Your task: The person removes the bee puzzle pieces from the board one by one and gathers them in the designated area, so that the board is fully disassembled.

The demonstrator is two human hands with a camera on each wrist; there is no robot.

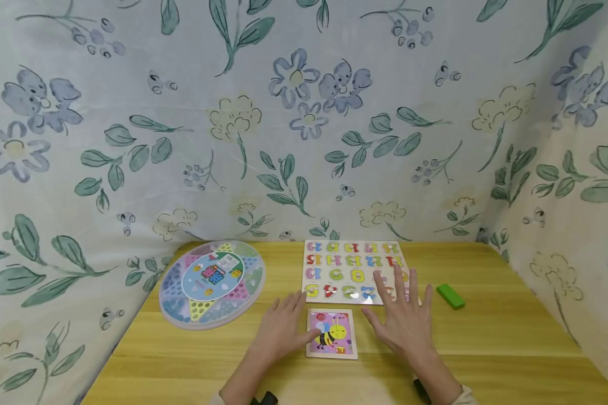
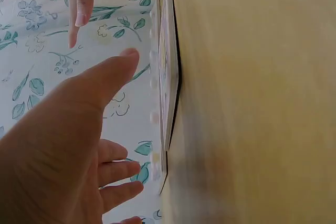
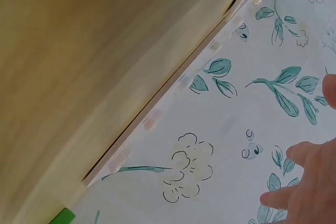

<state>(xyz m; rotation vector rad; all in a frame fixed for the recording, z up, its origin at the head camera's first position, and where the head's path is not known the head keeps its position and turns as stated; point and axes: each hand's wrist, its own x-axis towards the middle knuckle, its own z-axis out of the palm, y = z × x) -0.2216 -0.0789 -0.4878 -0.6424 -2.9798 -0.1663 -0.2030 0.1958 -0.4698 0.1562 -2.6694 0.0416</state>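
Note:
A small square bee puzzle [image 1: 337, 341] lies flat on the wooden table between my two hands. My left hand [image 1: 282, 327] is at its left side, palm down with fingers spread, the thumb overlapping the puzzle's left edge in the head view. Nothing is held in that hand, and in the left wrist view its thumb [image 2: 107, 74] stands out straight. My right hand [image 1: 404, 320] hovers with fingers splayed, its fingertips overlapping the near right corner of a number puzzle board [image 1: 334, 292]. It holds nothing either. The board has rows of colourful numbers, upside down from here.
A round Chinese checkers board [image 1: 170, 304] in clear wrapping lies at the left of the table [image 1: 506, 337]. Right of my right hand is a green block [image 1: 451, 296]. A floral cloth [image 1: 294, 185] hangs behind the table and along its sides.

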